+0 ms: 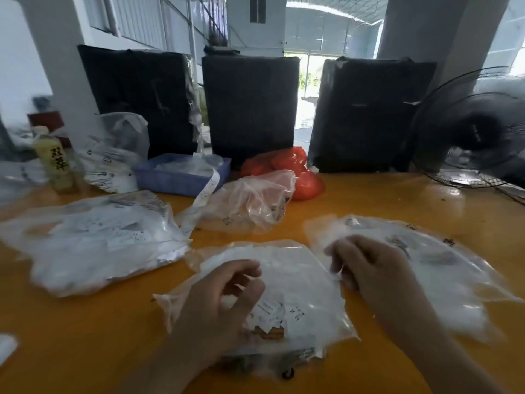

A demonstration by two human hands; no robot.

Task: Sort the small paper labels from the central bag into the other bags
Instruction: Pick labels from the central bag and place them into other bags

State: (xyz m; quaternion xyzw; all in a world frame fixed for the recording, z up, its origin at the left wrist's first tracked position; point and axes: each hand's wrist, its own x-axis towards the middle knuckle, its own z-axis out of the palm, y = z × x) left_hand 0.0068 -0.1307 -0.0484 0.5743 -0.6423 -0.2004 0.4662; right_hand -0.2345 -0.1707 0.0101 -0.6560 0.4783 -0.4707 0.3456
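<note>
The central clear plastic bag (298, 282) lies on the orange table in front of me, with small white paper labels (270, 311) showing through it. My left hand (224, 302) rests on this bag with fingers loosely curled; blur hides whether it pinches a label. My right hand (372, 268) sits at the seam between the central bag and the right clear bag (443, 268), fingers curled at the plastic edge. A fuller clear bag of labels (99, 240) lies at the left. Another crumpled clear bag (250, 200) sits behind the central one.
At the back stand three black wrapped blocks (250, 106). A blue tray (181, 174), an orange-red bag (295, 172), a yellow-labelled bottle (56, 163) and more clear bags (113, 155) crowd the far left and middle. A black fan (477, 132) stands at the right.
</note>
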